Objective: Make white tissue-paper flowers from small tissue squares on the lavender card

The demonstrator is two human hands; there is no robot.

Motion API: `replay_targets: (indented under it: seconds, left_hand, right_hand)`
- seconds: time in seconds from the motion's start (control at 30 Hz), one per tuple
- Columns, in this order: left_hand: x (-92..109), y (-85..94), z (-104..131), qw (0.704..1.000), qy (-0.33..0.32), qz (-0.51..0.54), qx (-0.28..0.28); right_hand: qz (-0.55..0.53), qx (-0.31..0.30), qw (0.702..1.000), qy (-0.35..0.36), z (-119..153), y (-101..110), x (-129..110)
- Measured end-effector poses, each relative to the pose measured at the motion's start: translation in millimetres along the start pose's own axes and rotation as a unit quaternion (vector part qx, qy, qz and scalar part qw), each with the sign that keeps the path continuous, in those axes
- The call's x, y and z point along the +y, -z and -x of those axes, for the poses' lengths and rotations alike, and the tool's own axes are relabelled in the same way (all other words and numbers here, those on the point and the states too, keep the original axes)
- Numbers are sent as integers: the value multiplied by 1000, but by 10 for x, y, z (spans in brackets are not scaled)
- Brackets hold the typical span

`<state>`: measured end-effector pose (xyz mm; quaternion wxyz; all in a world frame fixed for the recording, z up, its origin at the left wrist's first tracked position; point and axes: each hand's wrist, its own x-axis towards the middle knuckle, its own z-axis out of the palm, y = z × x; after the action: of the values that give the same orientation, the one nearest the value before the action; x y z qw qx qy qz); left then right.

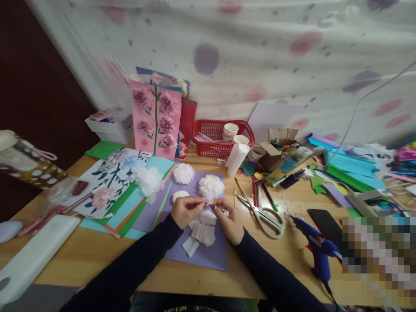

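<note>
My left hand (pixel 188 211) and my right hand (pixel 230 220) meet over a purple sheet (pixel 212 259), their thumbs and index fingers pinched together. A small bit of white crepe paper shows at the fingertips, mostly hidden by them. Just beyond lies a fluffy white paper flower (pixel 211 186); a second white flower (pixel 183 173) is to its left. Partly behind my left hand sits a smaller white piece (pixel 180 196). Below my hands, loose white crepe paper pieces (pixel 203 234) lie on the purple sheet.
Scissors (pixel 271 222), a blue glue gun (pixel 316 247) and a dark phone (pixel 325 225) lie to the right. A red basket (pixel 203 149) and a white paper roll (pixel 237 159) stand behind. Coloured sheets (pixel 121 208) and a pink flower picture (pixel 156 119) are on the left.
</note>
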<state>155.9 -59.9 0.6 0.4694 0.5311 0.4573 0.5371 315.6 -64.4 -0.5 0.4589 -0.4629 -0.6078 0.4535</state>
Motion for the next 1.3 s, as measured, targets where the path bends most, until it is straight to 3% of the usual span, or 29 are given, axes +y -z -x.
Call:
replay_targets:
  seconds: [0.43, 0.83, 1.1, 1.3]
  left_hand:
    - [46, -14, 1, 1000, -6, 4, 13]
    - [-85, 90, -63, 990, 26, 23, 140]
    - [9, -38, 32, 997, 38, 12, 72]
    - [-19, 22, -24, 991, 39, 11, 127]
  right_hand:
    - [-11, 1, 1000, -18, 3, -14, -28]
    - [-24, 11, 999, -20, -10, 4, -40]
    - [-7, -10, 1000, -23, -3, -26, -7]
    - [-6, 5, 1000, -26, -23, 3, -2]
